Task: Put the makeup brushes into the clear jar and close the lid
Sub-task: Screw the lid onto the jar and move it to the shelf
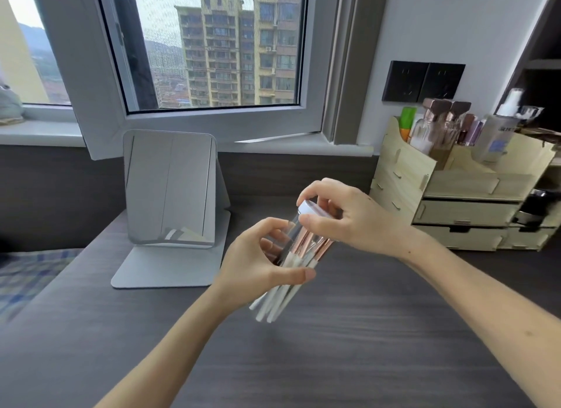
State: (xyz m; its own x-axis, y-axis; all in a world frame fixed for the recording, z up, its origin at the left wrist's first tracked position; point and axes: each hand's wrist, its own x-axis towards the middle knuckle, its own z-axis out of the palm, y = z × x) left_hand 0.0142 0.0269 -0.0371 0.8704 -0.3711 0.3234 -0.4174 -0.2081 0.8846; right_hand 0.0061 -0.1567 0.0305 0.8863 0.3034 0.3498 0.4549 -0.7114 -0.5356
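Between both hands (303,243), the tilted clear jar (299,249) of makeup brushes (282,298).

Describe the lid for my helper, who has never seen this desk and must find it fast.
Start at the folding mirror on the dark desk, then look right to the two raised hands. The lid is the white cap under the right hand, atop the tilted clear jar.

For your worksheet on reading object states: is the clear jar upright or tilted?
Tilted. The jar leans, white lid up and right, held above the desk by the left hand and right hand.
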